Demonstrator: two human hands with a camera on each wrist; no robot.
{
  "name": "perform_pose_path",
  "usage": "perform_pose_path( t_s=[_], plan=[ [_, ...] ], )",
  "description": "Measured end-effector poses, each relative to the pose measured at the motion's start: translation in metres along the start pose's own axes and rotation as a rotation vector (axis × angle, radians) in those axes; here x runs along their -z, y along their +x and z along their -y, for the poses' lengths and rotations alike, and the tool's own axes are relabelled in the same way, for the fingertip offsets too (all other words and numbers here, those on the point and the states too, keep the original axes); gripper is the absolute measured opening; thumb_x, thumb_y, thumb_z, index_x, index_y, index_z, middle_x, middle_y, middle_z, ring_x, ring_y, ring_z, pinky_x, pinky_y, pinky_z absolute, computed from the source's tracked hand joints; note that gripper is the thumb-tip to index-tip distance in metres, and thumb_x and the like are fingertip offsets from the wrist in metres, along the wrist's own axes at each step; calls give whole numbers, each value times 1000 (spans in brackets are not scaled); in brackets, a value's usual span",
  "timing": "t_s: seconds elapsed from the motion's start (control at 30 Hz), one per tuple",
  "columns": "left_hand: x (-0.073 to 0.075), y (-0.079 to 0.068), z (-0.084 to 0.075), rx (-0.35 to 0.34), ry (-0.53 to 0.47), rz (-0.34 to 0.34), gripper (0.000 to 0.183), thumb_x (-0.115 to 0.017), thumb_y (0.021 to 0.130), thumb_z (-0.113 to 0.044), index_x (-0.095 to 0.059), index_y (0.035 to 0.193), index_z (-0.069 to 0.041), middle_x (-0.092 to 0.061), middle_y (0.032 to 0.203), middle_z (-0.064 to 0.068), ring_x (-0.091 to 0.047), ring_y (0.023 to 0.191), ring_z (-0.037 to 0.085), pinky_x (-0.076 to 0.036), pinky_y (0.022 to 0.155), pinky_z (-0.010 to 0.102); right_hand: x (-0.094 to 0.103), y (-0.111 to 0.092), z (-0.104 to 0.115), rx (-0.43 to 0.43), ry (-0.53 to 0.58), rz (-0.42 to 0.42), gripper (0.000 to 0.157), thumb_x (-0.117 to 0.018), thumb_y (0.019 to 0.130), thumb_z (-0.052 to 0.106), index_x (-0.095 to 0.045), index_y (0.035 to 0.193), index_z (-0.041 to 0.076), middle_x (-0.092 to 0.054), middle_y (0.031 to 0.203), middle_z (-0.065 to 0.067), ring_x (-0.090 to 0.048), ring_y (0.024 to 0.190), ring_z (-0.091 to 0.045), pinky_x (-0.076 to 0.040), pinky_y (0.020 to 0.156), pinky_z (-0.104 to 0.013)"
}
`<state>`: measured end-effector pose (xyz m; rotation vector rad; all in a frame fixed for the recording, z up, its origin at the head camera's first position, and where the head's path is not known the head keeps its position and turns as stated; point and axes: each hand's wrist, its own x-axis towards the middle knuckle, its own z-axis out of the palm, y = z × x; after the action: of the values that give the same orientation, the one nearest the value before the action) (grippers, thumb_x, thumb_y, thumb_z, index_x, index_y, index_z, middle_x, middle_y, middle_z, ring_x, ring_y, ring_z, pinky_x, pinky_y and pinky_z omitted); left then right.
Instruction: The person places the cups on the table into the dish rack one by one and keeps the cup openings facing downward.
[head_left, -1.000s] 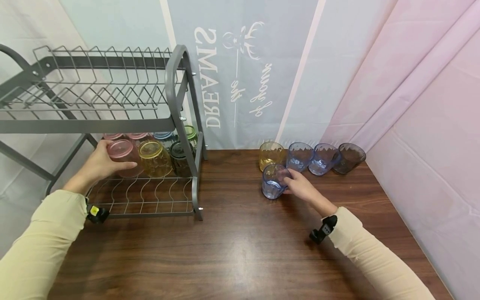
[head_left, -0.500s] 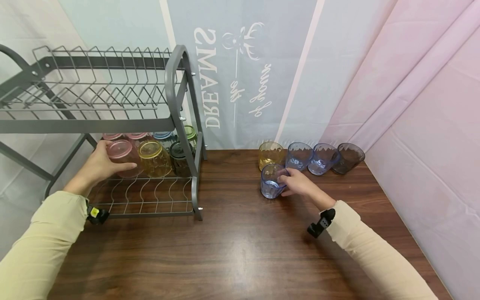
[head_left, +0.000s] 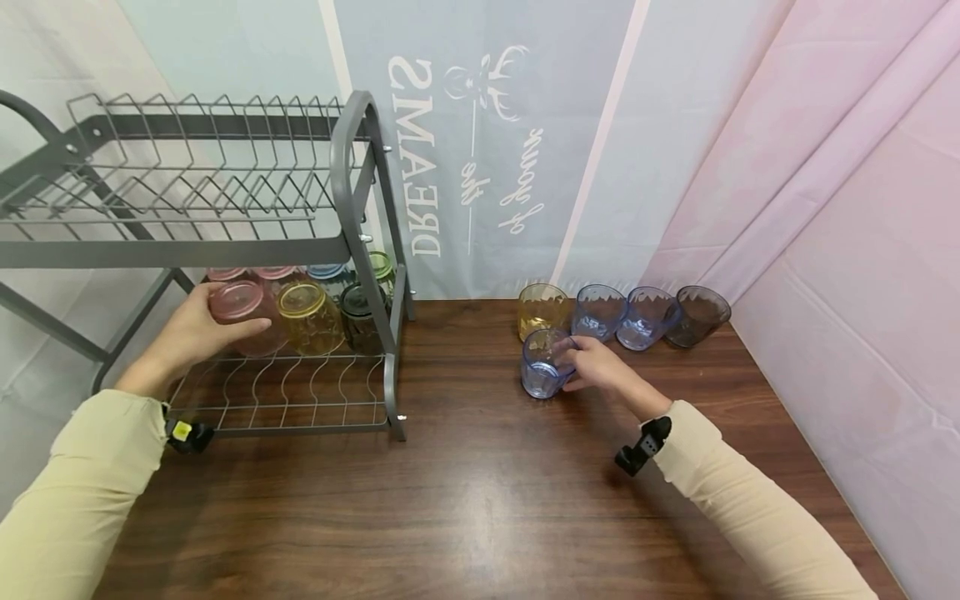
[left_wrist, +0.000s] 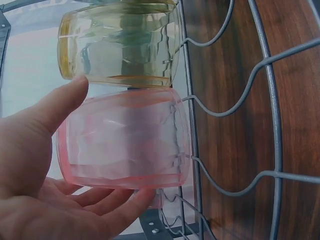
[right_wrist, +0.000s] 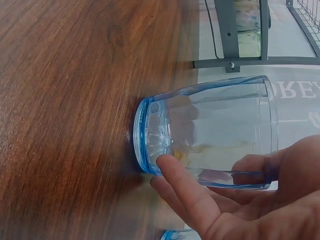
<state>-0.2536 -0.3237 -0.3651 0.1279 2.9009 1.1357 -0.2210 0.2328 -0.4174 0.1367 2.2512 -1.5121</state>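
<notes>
My left hand (head_left: 191, 329) spans an upside-down pink glass (left_wrist: 125, 137) on the lower shelf of the rack. In the left wrist view the thumb lies along its upper edge and the other fingers (left_wrist: 125, 210) curl beneath it. Beside it stands an upside-down yellow glass (head_left: 309, 321). On the table my right hand (head_left: 596, 367) holds an upright blue glass (right_wrist: 210, 132) by its right side. Through its clear wall a fingertip shows in the right wrist view. This blue glass stands just in front of an upright yellow glass (head_left: 543, 312).
Two more blue glasses (head_left: 600, 312) and a dark grey glass (head_left: 701, 317) line up along the back wall. Several other upside-down glasses, among them a black glass (head_left: 363, 317), fill the grey metal rack (head_left: 168, 252). Its upper tier of wires (head_left: 225, 179) overhangs the left hand.
Over the last half second my left hand shifts slightly left, and the pink glass moves a little with it. Earlier, my right hand and the blue glass edged slightly left; now they stay still.
</notes>
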Motion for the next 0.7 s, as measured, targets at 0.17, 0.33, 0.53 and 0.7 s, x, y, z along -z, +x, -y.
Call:
perform_pose_path(
  t_s=[0.17,0.33,0.53,0.7],
  plan=[
    [0,-1,0,25,34,4,95,-73,95,-34,-17,149,19,-39,136,44,-49,119,54,-45,75,23,0,0,-2,-3,9,-1,43,-34,102,0,-40,142,-16,-48,135,-39,-57,119,-50,-59,88,-49],
    [1,-2,0,43,19,21,98,-71,96,-38,-12,151,18,-38,137,44,-48,120,53,-43,69,15,0,-1,-2,-6,14,-6,43,-33,101,-1,-40,141,-16,-48,135,-39,-56,120,-50,-59,87,-48],
    [7,-11,-10,71,6,-47,101,-68,97,-42,-7,155,14,-29,145,47,-36,131,60,-42,97,67,3,-2,-3,-5,13,-4,43,-34,101,-1,-42,141,-15,-49,135,-39,-57,119,-49,-59,86,-48],
    [19,-27,-24,81,27,-100,90,-63,100,-40,-15,155,13,-29,148,45,-34,134,61,-37,99,72,8,-6,-2,17,25,-11,44,-34,101,0,-42,142,-16,-48,137,-40,-56,121,-50,-59,87,-49]
  ],
)
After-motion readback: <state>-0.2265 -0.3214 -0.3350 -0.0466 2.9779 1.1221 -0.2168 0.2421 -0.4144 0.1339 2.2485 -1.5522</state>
